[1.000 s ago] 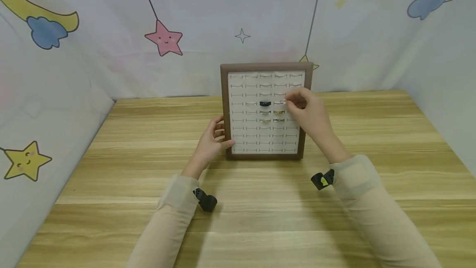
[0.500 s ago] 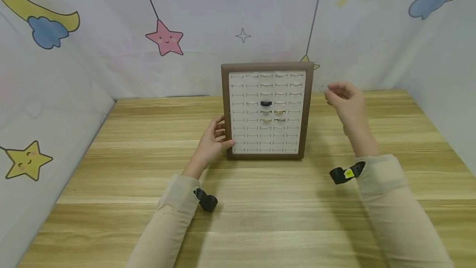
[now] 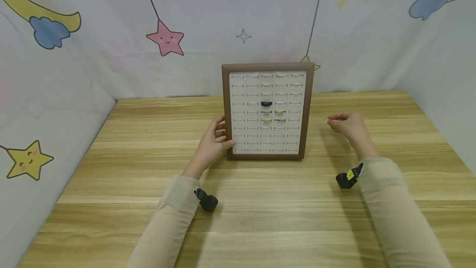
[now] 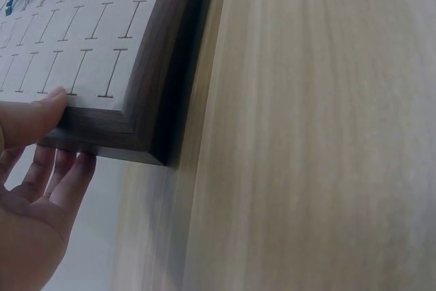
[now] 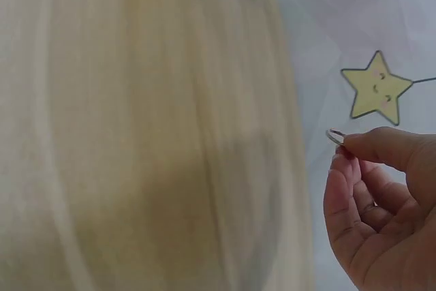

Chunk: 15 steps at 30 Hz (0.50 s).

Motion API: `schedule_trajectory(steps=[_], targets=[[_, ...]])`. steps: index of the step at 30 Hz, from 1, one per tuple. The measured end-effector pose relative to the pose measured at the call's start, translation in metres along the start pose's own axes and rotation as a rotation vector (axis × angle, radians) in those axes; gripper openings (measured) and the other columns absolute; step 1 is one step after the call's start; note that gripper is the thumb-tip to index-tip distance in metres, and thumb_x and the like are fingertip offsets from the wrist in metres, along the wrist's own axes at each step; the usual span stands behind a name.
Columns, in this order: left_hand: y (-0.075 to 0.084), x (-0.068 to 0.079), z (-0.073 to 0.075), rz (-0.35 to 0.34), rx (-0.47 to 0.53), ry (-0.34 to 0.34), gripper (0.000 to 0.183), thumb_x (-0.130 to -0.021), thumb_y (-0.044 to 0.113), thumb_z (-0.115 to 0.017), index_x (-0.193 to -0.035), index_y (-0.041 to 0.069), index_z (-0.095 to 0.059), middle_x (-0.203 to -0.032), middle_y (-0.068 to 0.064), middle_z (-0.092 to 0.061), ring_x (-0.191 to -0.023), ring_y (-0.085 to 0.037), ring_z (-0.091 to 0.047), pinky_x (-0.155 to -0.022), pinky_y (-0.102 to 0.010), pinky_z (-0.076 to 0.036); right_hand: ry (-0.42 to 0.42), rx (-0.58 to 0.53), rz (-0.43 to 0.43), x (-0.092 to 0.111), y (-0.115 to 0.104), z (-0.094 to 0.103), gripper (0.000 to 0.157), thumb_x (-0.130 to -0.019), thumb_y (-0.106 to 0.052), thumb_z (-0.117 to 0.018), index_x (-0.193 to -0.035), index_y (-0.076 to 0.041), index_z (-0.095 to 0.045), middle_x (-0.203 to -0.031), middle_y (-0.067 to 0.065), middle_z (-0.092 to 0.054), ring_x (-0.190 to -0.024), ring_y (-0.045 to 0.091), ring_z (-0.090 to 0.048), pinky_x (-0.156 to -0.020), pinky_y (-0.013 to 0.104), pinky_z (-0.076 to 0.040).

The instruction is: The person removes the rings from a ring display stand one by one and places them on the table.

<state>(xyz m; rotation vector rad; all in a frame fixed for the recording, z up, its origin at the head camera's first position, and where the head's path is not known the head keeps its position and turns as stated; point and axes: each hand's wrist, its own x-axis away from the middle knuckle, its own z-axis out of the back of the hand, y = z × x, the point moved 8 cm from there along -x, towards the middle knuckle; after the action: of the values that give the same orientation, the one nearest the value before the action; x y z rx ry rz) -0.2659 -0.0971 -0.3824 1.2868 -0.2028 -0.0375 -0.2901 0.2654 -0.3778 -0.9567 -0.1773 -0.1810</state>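
A ring display board (image 3: 265,142) with a brown frame and a white slotted face stands upright on the table. My left hand (image 3: 210,145) grips its left edge, the thumb on the front and the fingers behind, as the left wrist view (image 4: 41,189) also shows. To the right of the board, my right hand (image 3: 351,128) pinches a thin ring (image 5: 334,137) between thumb and fingertips, above the table. In the board's middle slots sit a black ring (image 3: 266,104) and several gold or silver rings (image 3: 280,112).
The wooden table (image 3: 260,218) spreads around the board. Behind it hangs a pale cloth (image 3: 201,65) printed with stars, a moon and clouds. A black wrist camera (image 3: 207,202) sits at the left cuff, another camera (image 3: 346,180) at the right.
My right hand has drawn away from the board to the right with the ring, then come down toward the table. The left hand and the board stay where they were.
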Motion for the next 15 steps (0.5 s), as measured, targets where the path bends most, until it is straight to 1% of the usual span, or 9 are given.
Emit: schedule_trajectory(steps=[4, 6, 8, 10, 12, 15], targets=[[0.0, 0.0, 0.0, -0.004, 0.01, -0.001, 0.081, -0.081, -0.006, -0.067, -0.148, 0.015, -0.027, -0.141, -0.016, -0.042, -0.129, -0.033, -0.045, -0.108, -0.044, -0.043, -0.018, 0.039, -0.034, -0.004, 0.012, -0.004, 0.039, -0.094, -0.018, -0.055, -0.122, 0.008, -0.056, -0.095, -0.003, -0.061, -0.071, -0.007, -0.052, -0.067, 0.011, -0.051], [0.0, -0.001, 0.0, -0.004, 0.011, 0.001, 0.081, -0.081, -0.007, -0.068, -0.148, 0.016, -0.027, -0.14, -0.016, -0.042, -0.128, -0.033, -0.045, -0.108, -0.043, -0.043, -0.027, 0.034, -0.051, -0.004, 0.016, -0.006, 0.038, -0.094, -0.017, -0.055, -0.122, 0.009, -0.056, -0.094, -0.003, -0.06, -0.07, -0.007, -0.052, -0.066, 0.01, -0.051], [0.0, -0.001, 0.0, -0.004, 0.008, 0.002, 0.081, -0.081, -0.006, -0.068, -0.148, 0.016, -0.027, -0.14, -0.015, -0.042, -0.128, -0.032, -0.045, -0.108, -0.043, -0.043, -0.035, 0.038, -0.066, -0.004, 0.019, -0.007, 0.039, -0.094, -0.018, -0.055, -0.123, 0.008, -0.056, -0.098, -0.001, -0.06, -0.07, -0.006, -0.052, -0.066, 0.01, -0.05], [0.0, -0.001, 0.0, -0.008, 0.006, 0.003, 0.081, -0.081, -0.006, -0.067, -0.148, 0.015, -0.027, -0.14, -0.016, -0.042, -0.128, -0.033, -0.046, -0.108, -0.043, -0.043, -0.036, 0.043, -0.066, -0.004, 0.021, -0.007, 0.04, -0.094, -0.018, -0.055, -0.123, 0.009, -0.056, -0.095, -0.001, -0.061, -0.069, -0.006, -0.052, -0.065, 0.01, -0.05], [0.0, -0.001, 0.0, -0.007, 0.006, 0.006, 0.081, -0.081, -0.006, -0.067, -0.147, 0.016, -0.027, -0.14, -0.016, -0.042, -0.127, -0.033, -0.046, -0.107, -0.043, -0.044, -0.038, 0.055, -0.057, -0.005, 0.022, -0.008, 0.04, -0.093, -0.018, -0.056, -0.122, 0.011, -0.056, -0.085, -0.007, -0.061, -0.067, -0.005, -0.052, -0.062, 0.011, -0.049], [0.0, -0.002, 0.0, -0.01, 0.01, 0.007, 0.08, -0.081, -0.007, -0.067, -0.147, 0.015, -0.028, -0.139, -0.017, -0.042, -0.127, -0.034, -0.046, -0.107, -0.043, -0.044, -0.037, 0.065, -0.046, -0.006, 0.022, -0.009, 0.04, -0.092, -0.017, -0.056, -0.12, 0.013, -0.056, -0.071, -0.015, -0.058, -0.064, -0.005, -0.053, -0.059, 0.013, -0.049]])
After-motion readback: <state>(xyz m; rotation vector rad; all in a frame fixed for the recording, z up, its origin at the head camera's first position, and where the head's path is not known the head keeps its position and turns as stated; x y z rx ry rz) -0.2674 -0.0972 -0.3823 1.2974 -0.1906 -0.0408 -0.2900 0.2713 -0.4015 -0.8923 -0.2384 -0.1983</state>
